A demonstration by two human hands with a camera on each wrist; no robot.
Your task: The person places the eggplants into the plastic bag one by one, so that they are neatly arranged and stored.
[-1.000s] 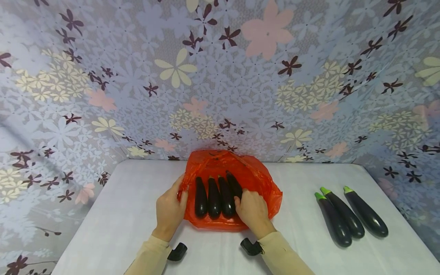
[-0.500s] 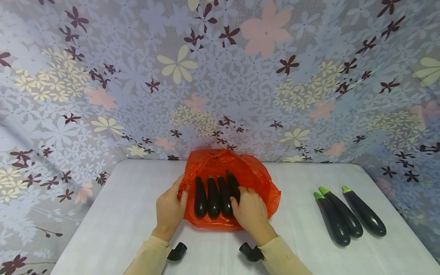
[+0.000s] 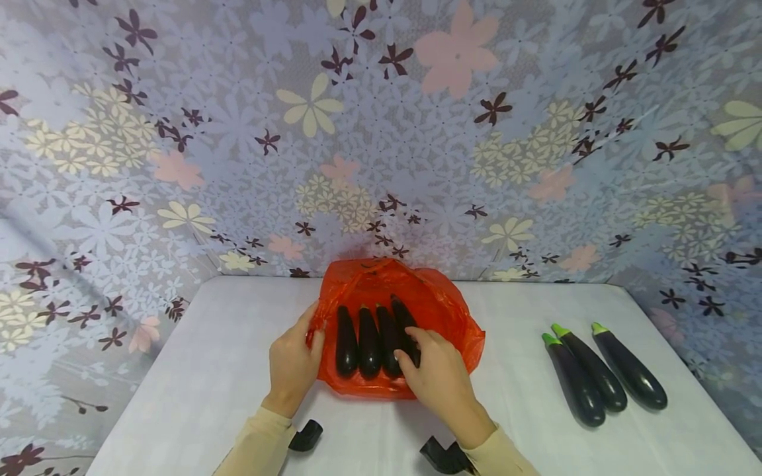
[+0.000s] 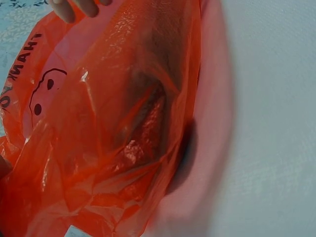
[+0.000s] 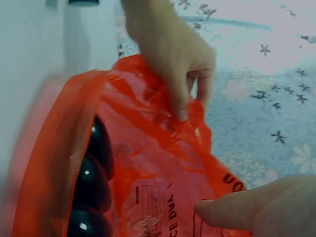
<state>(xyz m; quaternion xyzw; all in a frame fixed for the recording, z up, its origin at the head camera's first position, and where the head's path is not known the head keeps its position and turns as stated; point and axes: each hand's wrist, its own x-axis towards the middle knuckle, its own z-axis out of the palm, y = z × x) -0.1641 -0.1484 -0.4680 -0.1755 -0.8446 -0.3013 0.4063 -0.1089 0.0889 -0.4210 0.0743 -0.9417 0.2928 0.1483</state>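
Note:
A red plastic bag (image 3: 446, 304) lies with its mouth facing me, and several eggplants (image 3: 370, 344) rest side by side inside it. My left hand (image 3: 293, 360) pinches the bag's left edge between thumb and fingers; the right wrist view also shows this left hand (image 5: 173, 59) on the crumpled film. Over the rightmost eggplant in the bag (image 3: 403, 314) is my right hand (image 3: 442, 373), thumb and index finger spread apart. Its fingertips (image 4: 84, 6) show loose in the left wrist view. Whether they touch that eggplant is hard to tell.
Three eggplants with green caps (image 3: 586, 373) lie on the white table (image 3: 512, 330) at the right, two of them touching. Flower-patterned cloth (image 3: 381, 132) rises behind the table and along its sides. Black wrist mounts (image 3: 306, 436) sit below both hands.
My right hand's thumb and fingers have loosened from the rightmost eggplant in the bag, and the hand has turned slightly. The left hand keeps its hold on the bag.

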